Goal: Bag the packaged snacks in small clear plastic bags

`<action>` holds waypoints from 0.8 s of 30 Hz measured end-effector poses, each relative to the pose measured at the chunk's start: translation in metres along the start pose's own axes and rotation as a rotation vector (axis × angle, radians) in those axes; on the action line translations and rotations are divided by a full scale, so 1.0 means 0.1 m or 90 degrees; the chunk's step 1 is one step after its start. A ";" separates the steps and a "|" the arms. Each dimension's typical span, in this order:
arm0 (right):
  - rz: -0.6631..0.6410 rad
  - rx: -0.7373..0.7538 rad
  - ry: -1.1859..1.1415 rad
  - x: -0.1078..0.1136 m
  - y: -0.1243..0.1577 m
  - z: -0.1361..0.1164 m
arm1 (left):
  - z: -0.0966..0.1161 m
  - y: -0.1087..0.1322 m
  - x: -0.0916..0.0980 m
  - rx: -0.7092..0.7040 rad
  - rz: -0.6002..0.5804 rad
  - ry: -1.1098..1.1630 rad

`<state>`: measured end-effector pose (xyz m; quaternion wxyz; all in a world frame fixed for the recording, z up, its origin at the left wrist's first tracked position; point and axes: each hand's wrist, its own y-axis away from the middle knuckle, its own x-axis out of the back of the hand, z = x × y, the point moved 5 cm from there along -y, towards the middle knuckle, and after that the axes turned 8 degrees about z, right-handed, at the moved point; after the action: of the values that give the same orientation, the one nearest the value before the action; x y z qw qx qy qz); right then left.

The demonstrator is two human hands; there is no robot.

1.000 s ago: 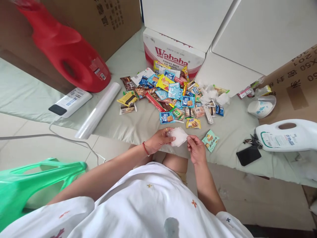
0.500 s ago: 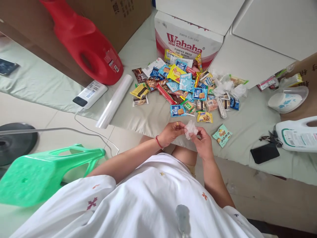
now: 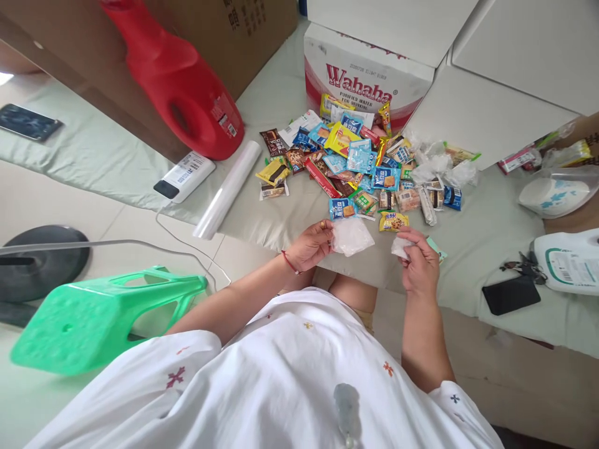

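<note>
Translucent plastic, a thin flat bag [image 3: 354, 238], hangs from the fingertips of the left hand [image 3: 311, 246] in the head view, near the front of the heaped snack packets [image 3: 344, 138]. The right hand [image 3: 421, 260] pinches a small crumpled wad [image 3: 400, 248], partly covered by its fingers; whether this is another bag I cannot tell. Behind that hand, a green packet [image 3: 437, 249] is mostly hidden. The top edge cuts off the red jug [image 3: 175, 75], the right edge the white bottle [image 3: 568, 260].
</note>
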<state>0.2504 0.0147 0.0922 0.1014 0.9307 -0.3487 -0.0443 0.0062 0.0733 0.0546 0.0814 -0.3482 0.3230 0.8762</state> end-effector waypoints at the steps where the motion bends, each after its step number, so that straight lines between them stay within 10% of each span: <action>1: -0.023 0.005 0.013 -0.07 0.04 0.02 | -0.02 0.00 -0.01 0.001 0.003 0.001; 8: -0.148 0.051 0.160 -0.34 0.24 0.24 | -0.06 -0.03 0.00 -0.021 0.030 -0.031; 17: 0.130 0.045 0.170 0.48 -0.24 0.17 | 0.03 0.00 0.17 -0.013 0.013 0.030; 24: 0.069 0.219 0.561 0.61 -0.44 -0.01 | 0.00 0.03 0.13 -0.077 0.050 -0.057</action>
<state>0.3248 0.0066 0.0834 0.0864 0.8447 -0.3228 0.4180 -0.0040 0.0703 0.0476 0.0402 -0.3000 0.2788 0.9114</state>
